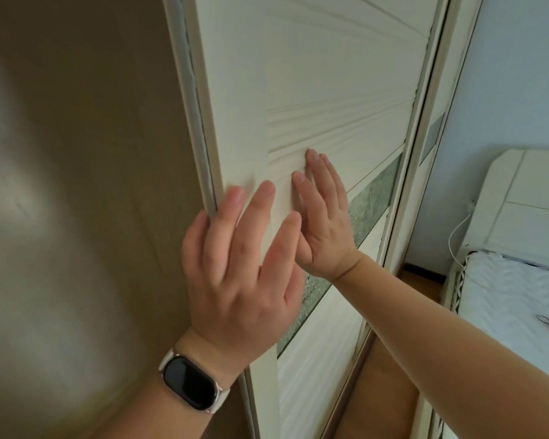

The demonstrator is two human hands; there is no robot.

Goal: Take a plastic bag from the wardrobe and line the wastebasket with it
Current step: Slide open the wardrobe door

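While both hands rest on the wardrobe, we record the following.

Wardrobe door: the cream sliding door (314, 90) stands shut, its long axis upright, its free edge at the left against a brown panel (76, 185).

Door edge: the grey edge strip (200, 137) runs top to bottom just left of the left hand; we judge this edge to be what the coming move turns on.

Left hand: the left hand (241, 264), with a watch (189, 386) on its wrist, lies flat with fingers spread; its fingertips (235, 196) touch the door at the edge strip. It grasps nothing.

Right hand: the right hand (324, 217) is pressed palm-flat on the ribbed door face, fingers straight and together, further in from the edge. It also grasps nothing.

Nearer hand: the left is closer to the free edge; the right bears on the panel.

Plastic bag: not in view; we judge it to be behind the shut door.

Wastebasket: not in view.

Surroundings: a second door panel (435, 137) and a bed (517, 296) lie to the right.

Step in hand: we judge it to be sliding the door rightward; the wardrobe is not yet open.
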